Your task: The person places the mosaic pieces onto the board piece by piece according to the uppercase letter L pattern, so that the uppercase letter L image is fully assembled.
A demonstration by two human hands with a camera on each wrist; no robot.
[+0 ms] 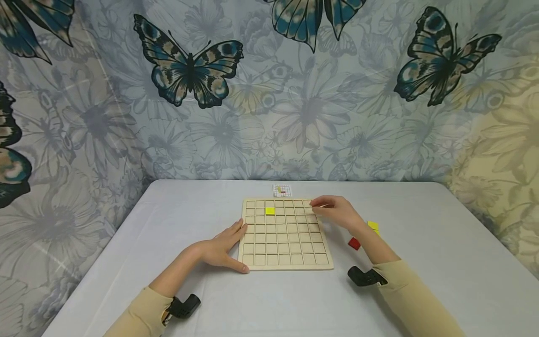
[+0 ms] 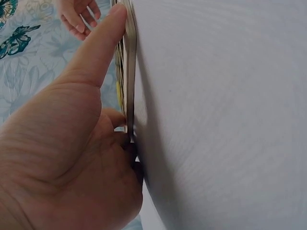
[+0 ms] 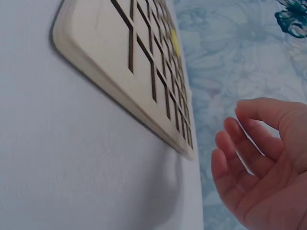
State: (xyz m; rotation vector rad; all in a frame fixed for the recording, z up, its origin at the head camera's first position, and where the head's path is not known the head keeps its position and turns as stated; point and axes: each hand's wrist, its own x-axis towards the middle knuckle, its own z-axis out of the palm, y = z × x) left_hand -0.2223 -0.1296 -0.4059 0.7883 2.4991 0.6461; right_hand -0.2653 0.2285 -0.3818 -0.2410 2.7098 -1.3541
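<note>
A light wooden board (image 1: pixel 286 238) with a grid of square recesses lies on the table. A yellow square tile (image 1: pixel 270 211) sits in one recess of its second row from the top. My left hand (image 1: pixel 223 244) rests at the board's left edge, fingers extended along it and thumb at the near left corner. The left wrist view shows that thumb (image 2: pixel 103 43) against the board's rim (image 2: pixel 129 62). Over the far right corner hovers my right hand (image 1: pixel 334 210). In the right wrist view its fingers (image 3: pixel 235 153) curve loosely, with nothing between them.
A small card (image 1: pixel 282 190) printed with a grid pattern lies just beyond the board. To the right, a red tile (image 1: pixel 354 243) and yellow tiles (image 1: pixel 373 225) lie on the white tablecloth (image 1: pixel 446 234), partly behind my right forearm. A butterfly-patterned wall (image 1: pixel 252 140) stands behind the table.
</note>
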